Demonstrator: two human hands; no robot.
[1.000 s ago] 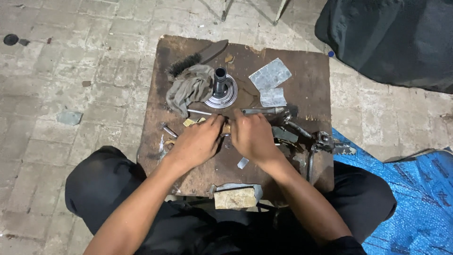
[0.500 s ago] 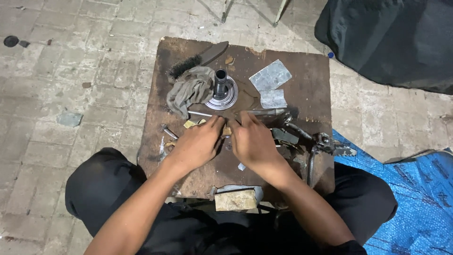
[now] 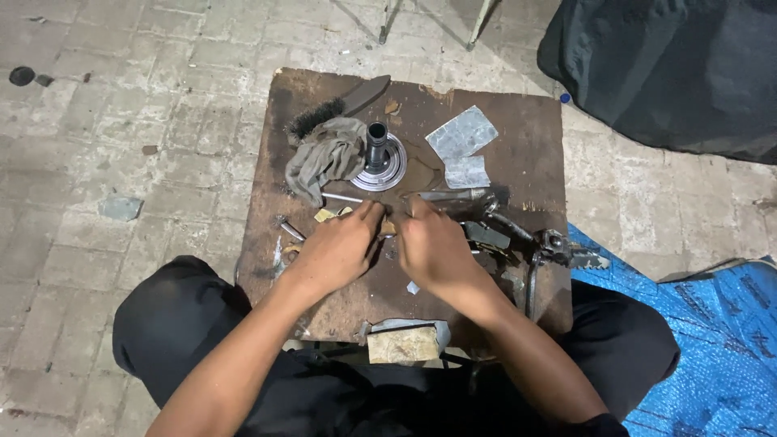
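On a worn brown board set on the paved floor, the left hand (image 3: 340,247) and right hand (image 3: 433,243) pinch a small part (image 3: 388,228) between them, grip closed, its shape hidden. Steady fingertip pressure looks wise. A flanged metal hub (image 3: 379,158) crowds twelve o'clock; tools (image 3: 518,235) crowd three; bare board lies at six.

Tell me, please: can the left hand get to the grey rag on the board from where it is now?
Probably yes. The left hand rests on the wooden board, and the grey rag lies just ahead of its fingertips. Only a thin metal rod lies between them, flat and low, so the way looks free.
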